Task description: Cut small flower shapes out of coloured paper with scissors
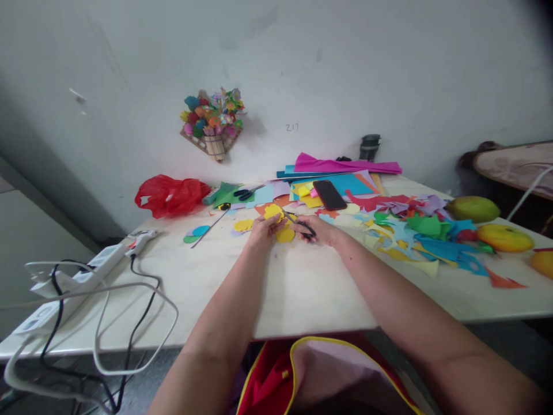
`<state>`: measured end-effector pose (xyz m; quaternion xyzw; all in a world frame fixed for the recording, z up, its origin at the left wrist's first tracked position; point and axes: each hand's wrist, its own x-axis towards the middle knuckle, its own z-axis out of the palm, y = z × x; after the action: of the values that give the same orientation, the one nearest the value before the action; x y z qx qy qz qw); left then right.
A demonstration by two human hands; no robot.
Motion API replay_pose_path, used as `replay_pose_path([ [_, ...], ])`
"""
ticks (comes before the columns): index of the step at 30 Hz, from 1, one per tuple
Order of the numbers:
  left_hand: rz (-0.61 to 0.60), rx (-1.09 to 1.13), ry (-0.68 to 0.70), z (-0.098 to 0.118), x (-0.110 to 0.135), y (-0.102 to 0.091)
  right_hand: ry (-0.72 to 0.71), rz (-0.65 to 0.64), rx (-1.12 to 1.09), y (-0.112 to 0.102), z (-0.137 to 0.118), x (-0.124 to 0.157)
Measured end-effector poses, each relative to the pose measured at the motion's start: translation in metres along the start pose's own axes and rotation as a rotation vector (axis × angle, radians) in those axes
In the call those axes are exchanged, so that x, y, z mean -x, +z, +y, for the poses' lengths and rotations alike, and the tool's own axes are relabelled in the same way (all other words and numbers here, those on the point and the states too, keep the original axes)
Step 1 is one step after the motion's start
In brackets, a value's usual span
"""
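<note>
Cutting proceeds at the desk's (302, 294) middle: right hand (323, 231) clamps the scissors (302, 226), left hand (260, 229) pinches the yellow paper (285, 235); turning paper, not blades, should keep edges clean.

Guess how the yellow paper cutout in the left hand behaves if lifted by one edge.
Probably floppy: the yellow paper cutout is a thin sheet, pinched by the left hand while the right hand holds scissors at it. Likely very light, so a push would slide it on the table. Lobed edges could tear or crease.
</note>
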<state>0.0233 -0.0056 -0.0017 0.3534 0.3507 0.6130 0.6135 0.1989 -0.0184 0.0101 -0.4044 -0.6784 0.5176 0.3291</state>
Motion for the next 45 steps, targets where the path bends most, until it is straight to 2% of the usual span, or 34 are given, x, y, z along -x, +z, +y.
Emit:
replay_pose_path([
  [23,0.022,0.006,0.024,-0.0016,-0.002,-0.0011,0.024,-0.006,0.0,0.0,0.0015,-0.0008],
  [45,0.02,0.034,-0.009,0.0004,0.0005,0.0031,0.022,0.016,-0.033,0.0016,-0.0009,-0.001],
])
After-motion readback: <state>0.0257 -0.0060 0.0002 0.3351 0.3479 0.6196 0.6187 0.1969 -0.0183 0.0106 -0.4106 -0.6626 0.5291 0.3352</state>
